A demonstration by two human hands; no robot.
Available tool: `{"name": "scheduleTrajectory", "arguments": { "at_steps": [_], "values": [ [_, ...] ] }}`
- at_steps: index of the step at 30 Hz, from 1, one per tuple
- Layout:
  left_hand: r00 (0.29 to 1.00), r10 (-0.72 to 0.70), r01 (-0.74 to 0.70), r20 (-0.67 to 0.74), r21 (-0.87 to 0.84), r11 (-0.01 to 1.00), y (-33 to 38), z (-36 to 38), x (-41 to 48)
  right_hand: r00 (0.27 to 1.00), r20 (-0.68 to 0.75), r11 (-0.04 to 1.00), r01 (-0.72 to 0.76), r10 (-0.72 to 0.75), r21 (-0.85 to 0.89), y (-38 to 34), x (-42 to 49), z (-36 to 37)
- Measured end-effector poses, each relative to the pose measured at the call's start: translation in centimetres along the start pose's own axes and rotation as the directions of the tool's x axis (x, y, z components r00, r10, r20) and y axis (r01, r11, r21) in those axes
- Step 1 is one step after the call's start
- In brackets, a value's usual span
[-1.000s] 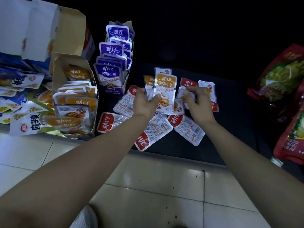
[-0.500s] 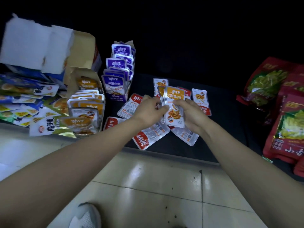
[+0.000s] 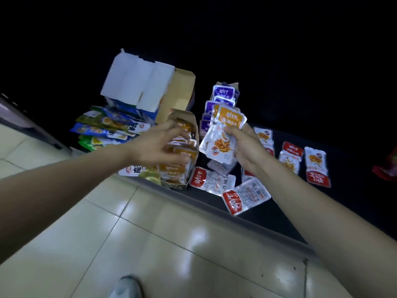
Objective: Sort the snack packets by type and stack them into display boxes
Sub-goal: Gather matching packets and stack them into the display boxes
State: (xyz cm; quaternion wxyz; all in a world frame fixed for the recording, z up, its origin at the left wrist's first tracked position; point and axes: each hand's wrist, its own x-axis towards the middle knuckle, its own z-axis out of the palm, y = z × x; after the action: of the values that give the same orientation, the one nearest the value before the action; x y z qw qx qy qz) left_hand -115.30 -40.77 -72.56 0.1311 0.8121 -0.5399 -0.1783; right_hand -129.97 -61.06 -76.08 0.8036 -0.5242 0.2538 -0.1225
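Observation:
My right hand (image 3: 243, 147) grips a small stack of orange-topped snack packets (image 3: 223, 134), held upright above the dark mat. My left hand (image 3: 159, 145) reaches with spread fingers over the orange display box (image 3: 182, 186), touching the orange packets standing inside it; it holds nothing that I can see. Behind the held stack stands the purple display box (image 3: 223, 93) filled with purple packets. Red-topped packets (image 3: 211, 181) lie loose on the mat, with more of them at the right (image 3: 316, 164).
A pile of blue and green snack bags (image 3: 107, 127) lies at the left, under an open white and brown carton (image 3: 141, 84). The dark mat's front edge (image 3: 214, 205) meets the pale tiled floor (image 3: 150, 244). A shoe (image 3: 125, 287) shows at the bottom.
The orange packets passed fully into my right hand and rose. My left hand let go and moved left to the orange display box. The camera view swung left.

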Motion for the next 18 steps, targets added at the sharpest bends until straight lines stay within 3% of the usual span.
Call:
{"name": "scheduleTrajectory", "arguments": {
  "at_steps": [1, 3, 8, 12, 16, 18],
  "values": [
    [0.997, 0.023, -0.030, 0.076, 0.094, 0.995, -1.0, 0.5, -0.7, 1.000, -0.005, 1.000, -0.003, 0.003, -0.017, 0.5, 0.1, 0.5],
    [0.993, 0.069, -0.087, 0.091, 0.207, 0.975, -2.7, 2.4, -1.4, 0.999, -0.030, 0.999, -0.033, 0.032, -0.039, 1.7, 0.1, 1.6],
    [0.975, 0.102, -0.101, -0.197, 0.016, 0.995, -4.8, 5.2, -1.0, 0.992, -0.121, 0.998, 0.025, -0.032, -0.057, 3.1, 0.0, 3.5],
    [0.932, 0.139, -0.147, -0.333, 0.001, 0.989, -4.9, 7.1, -1.6, 0.973, -0.172, 0.987, 0.144, -0.153, -0.065, 2.4, -0.1, 4.9],
    [0.882, 0.100, -0.117, -0.461, -0.008, 0.993, -4.7, 8.3, -1.7, 0.973, -0.157, 0.985, 0.163, -0.171, -0.063, 2.8, -1.4, 6.3],
    [0.860, -0.003, -0.047, -0.510, -0.086, 0.995, -4.6, 8.7, -1.6, 0.977, -0.134, 0.984, 0.154, -0.165, -0.090, 3.6, -2.1, 6.9]
  ]
}}
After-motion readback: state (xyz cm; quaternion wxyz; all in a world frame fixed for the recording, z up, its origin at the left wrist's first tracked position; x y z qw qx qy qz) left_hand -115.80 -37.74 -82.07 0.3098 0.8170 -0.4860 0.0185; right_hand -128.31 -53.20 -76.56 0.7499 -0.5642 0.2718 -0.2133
